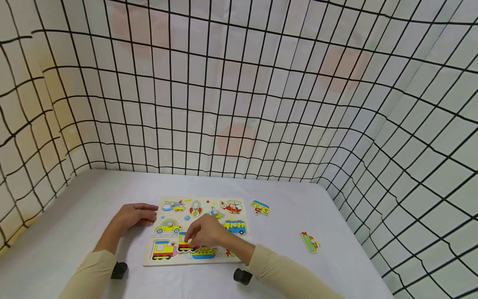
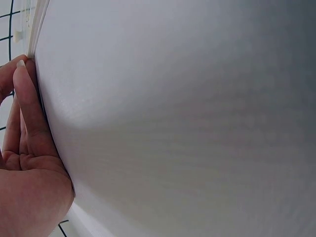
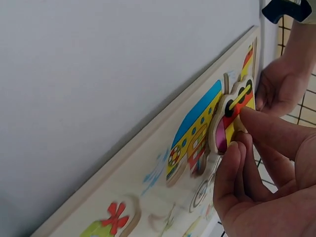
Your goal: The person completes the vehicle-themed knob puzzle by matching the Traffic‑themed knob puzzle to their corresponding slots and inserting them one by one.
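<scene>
My right hand (image 1: 209, 230) pinches a train puzzle piece (image 3: 222, 138) by its knob between thumb and fingers. The piece is red, yellow and pink, and it is held tilted just over the wooden puzzle board (image 1: 149, 261). A printed train picture (image 1: 162, 250) shows left of it, and a printed ship (image 3: 195, 133) lies on its other side. My left hand (image 1: 134, 215) rests at the board's left edge with extended fingers; in the left wrist view, fingertips touch that edge. Part of the board's middle is hidden behind my right hand.
Knobbed pieces sit in the board: a car (image 1: 168, 226), a bus (image 1: 235, 226), a rocket (image 1: 195, 209) and a helicopter (image 1: 231, 207) among them. Right of it lie a ship-like piece (image 1: 260, 207) and a green piece (image 1: 310, 242). Black netting (image 1: 224, 89) surrounds the white table (image 1: 284, 265).
</scene>
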{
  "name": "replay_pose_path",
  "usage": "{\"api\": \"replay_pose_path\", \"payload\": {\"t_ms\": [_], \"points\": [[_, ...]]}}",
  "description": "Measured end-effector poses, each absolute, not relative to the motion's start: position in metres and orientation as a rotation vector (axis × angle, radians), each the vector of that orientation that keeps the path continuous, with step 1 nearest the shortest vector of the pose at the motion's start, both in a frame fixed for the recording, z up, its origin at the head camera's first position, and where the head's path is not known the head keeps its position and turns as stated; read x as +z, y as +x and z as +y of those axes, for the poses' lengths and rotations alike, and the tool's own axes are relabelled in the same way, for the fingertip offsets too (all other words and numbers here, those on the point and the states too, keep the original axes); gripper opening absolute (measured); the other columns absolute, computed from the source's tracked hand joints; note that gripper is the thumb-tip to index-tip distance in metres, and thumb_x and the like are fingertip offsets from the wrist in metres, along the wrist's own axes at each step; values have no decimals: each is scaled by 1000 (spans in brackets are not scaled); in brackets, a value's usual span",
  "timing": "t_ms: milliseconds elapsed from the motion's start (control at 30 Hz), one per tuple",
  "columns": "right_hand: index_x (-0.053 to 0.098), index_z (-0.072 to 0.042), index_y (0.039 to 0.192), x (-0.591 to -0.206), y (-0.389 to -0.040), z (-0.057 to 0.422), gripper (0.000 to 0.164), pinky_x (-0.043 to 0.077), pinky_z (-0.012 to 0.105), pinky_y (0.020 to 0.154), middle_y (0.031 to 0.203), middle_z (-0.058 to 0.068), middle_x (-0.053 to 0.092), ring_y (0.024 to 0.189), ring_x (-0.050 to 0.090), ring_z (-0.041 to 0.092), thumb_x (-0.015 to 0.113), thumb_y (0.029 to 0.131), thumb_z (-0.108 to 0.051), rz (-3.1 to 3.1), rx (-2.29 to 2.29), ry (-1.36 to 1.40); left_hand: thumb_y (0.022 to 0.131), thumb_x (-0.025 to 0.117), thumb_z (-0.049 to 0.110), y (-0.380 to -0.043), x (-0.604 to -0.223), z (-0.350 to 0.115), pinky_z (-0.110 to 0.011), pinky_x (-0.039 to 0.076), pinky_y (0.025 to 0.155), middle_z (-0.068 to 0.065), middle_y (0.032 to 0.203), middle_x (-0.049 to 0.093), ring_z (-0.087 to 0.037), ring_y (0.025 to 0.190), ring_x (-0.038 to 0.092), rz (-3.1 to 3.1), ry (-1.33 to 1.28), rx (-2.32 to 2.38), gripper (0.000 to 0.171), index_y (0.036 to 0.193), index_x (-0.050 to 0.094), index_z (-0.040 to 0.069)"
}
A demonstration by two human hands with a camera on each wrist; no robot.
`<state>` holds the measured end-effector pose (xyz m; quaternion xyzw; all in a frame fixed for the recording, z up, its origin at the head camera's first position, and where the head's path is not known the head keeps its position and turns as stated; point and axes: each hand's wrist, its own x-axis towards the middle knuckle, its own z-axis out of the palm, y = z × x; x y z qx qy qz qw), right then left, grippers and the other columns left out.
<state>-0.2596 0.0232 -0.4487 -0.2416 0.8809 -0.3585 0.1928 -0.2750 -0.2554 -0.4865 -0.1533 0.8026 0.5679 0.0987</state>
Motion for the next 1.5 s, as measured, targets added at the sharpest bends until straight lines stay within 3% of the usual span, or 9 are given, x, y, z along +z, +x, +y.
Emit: {"api": "replay_pose_path", "payload": {"t_ms": [567,1500], "points": [[79,-11,84,-458,-249,-12,9,45,16,64,67,-10,67,63,58,1,82,80,-4,2373,-1114,-731,87,77,21,-276,-488,-257,-24,55,69,-6,102,77,-13,71,68,2391,-442,1672,50,131,66,0],[81,-13,82,-464,-242,-32,10,39,12,65,64,-10,71,60,59,-6,85,75,-6,2421,-1113,-746,90,74,20,-273,-488,-256,-22,55,69,-7,102,77,-12,72,68,2389,-421,1691,49,133,64,-2]]}}
